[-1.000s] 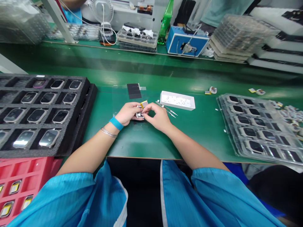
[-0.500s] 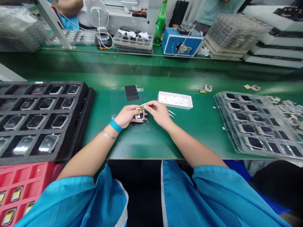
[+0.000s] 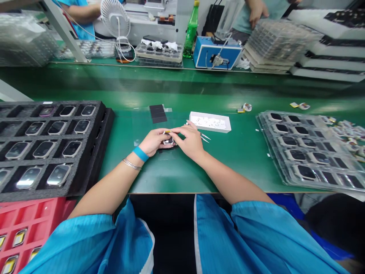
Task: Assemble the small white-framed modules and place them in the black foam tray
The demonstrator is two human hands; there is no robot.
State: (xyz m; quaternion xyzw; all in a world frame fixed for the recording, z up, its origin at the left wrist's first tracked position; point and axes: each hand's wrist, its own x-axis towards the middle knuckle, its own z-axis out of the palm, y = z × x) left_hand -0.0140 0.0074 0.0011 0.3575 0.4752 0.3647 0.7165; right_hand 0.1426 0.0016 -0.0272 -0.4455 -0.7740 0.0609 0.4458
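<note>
one small watch casing, light and probably fragile, best held by its edges, sat clasped in the left hand over the green workbench, while the right hand pinched a thin yellow-edged strip just above it.

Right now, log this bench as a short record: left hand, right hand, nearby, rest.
left hand: holds a watch
right hand: pinches a yellow strip above the watch
nearby: tweezers, white tray, black pads
rest: green bench, foam tray of watches, clear tray of watches, red tray
</note>
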